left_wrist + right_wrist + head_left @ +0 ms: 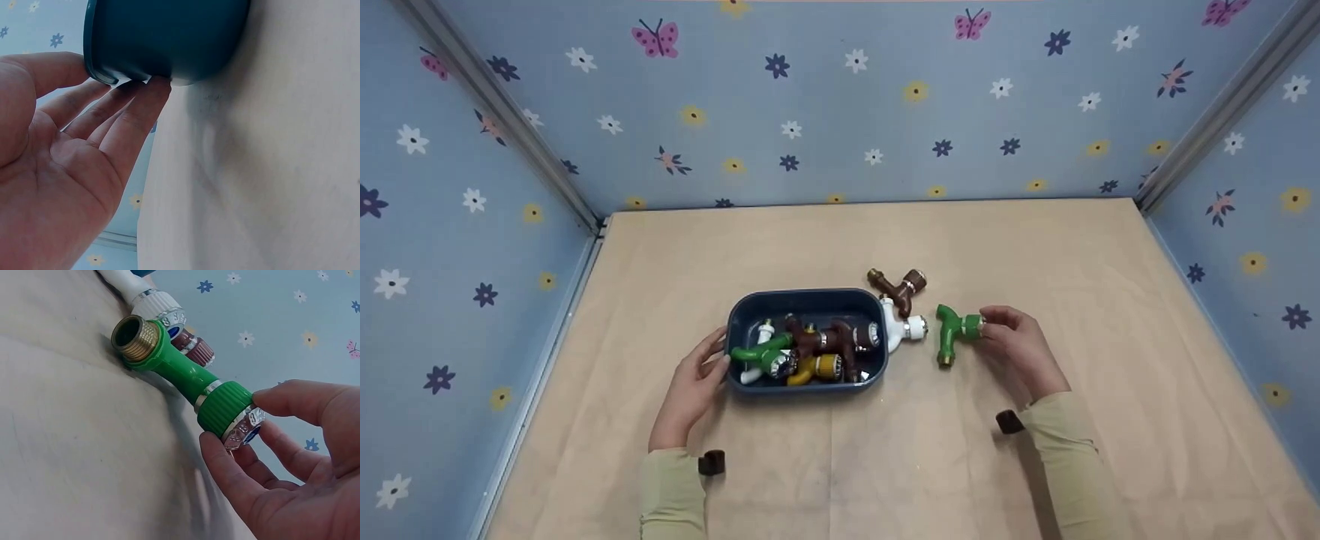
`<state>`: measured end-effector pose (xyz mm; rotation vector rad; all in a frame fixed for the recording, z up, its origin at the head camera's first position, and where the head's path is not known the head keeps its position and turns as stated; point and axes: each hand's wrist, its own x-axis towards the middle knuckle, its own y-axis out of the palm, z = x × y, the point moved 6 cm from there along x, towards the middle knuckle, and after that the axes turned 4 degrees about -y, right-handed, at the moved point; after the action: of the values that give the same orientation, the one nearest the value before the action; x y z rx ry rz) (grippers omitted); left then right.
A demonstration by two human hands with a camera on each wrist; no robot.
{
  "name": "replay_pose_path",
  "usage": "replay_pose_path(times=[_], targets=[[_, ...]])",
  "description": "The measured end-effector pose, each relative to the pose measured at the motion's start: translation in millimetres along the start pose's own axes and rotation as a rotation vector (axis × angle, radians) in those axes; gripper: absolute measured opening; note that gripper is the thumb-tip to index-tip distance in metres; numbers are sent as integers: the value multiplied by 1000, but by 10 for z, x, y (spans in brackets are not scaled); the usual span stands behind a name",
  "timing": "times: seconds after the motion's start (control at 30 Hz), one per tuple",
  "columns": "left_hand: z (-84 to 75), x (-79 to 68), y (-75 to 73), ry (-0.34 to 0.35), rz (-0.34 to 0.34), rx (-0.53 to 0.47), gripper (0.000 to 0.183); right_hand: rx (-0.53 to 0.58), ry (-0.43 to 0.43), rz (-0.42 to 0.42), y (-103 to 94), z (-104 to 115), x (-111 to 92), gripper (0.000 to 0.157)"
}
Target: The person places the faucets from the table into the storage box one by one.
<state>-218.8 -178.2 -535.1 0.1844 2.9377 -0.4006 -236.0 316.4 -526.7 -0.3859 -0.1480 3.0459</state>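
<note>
My right hand (pixel 1020 345) pinches a green tap (pixel 949 337) by its ribbed green knob. In the right wrist view, thumb and fingertips lie round the knob's silver end, and the tap's brass threaded end (pixel 135 337) points away from the hand. My left hand (pixel 697 379) touches the left end of a dark blue plastic tub (pixel 802 390), its fingers extended against the outer wall. Inside the tub lie several taps: a green tap (pixel 765 352), a yellow tap (pixel 816 367), brown taps (pixel 847 341) and a white one, partly covered.
Against the tub's right end lies a white tap (pixel 904 328). A brown tap (pixel 904 289) sits just behind it. The beige cloth-covered table (pixel 840 465) is bounded by patterned blue panels (pixel 840 105) at the back and both sides.
</note>
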Motion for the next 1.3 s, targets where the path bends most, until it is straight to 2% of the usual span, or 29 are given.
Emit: replay_pose_path(times=[0.2,0.43,0.67,0.97,1.3], targets=[[5,4,9,1,4,8,50,-60,-30,-13,-90,6,-85,40],[2,13,1,-5,7,11,51,-65,-19,2,-46,231,-307,41],[-16,8,-4,4,9,6,50,-29,-67,2,-20,261,-270,37],[-31,3,7,9,21,-4,52,42,-184,34,153,395,-221,39],[2,4,-3,-4,8,15,51,109,-191,89,430,580,-204,41]])
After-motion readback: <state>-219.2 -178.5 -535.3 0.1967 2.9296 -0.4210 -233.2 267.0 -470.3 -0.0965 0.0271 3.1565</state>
